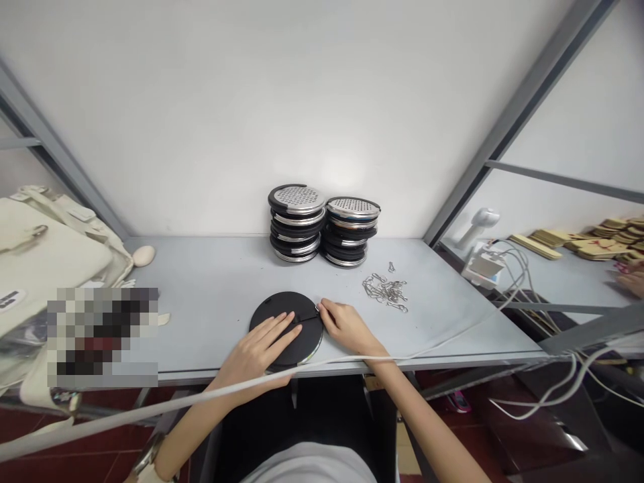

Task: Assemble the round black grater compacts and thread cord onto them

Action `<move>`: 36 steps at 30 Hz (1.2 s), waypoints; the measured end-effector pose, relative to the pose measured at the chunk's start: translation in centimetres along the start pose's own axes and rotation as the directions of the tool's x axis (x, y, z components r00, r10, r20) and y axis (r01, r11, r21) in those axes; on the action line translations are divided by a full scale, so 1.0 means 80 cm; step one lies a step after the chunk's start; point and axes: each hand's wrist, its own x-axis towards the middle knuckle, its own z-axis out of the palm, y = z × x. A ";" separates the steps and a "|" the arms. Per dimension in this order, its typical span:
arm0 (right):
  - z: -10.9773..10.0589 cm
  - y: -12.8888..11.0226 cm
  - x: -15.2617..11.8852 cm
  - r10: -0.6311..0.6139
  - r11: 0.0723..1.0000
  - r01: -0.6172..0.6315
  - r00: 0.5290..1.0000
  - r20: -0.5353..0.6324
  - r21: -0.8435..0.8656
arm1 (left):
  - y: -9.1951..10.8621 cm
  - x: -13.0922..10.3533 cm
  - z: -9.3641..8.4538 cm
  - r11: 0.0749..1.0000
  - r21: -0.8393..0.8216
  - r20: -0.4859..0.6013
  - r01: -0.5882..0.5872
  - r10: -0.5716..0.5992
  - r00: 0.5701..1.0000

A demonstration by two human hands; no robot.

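A round black disc (286, 305) lies flat near the front edge of the grey table (201, 288). My left hand (260, 345) rests on top of it, fingers stretched out. At the disc's right edge, my right hand (345, 327) pinches something small and metallic, too small to name. To the right of that hand lies a loose pile of silver metal clips (385, 288), with a single clip (391, 267) a little behind it. Two stacks of round discs with black and silver rims, a left stack (296, 225) and a right stack (351, 231), stand near the wall.
A cream bag (55, 248) and a pale egg-shaped object (143, 255) are at the left. A white cable (201, 397) crosses in front of my arms. Beyond the right frame are a white device (483, 218), bundled yellowish pieces (598, 248) and another person's hand (631, 278).
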 end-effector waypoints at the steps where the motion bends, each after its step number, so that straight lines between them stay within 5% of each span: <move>1: 0.000 0.000 0.000 0.004 1.000 -0.004 1.000 -0.001 -0.005 | 0.000 0.000 0.000 1.000 -0.003 -0.005 -0.002 0.002 1.000; 36: -0.001 -0.001 -0.001 -0.006 0.995 0.008 1.000 -0.023 0.100 | -0.005 -0.004 0.005 0.999 0.040 0.033 -0.032 0.030 0.999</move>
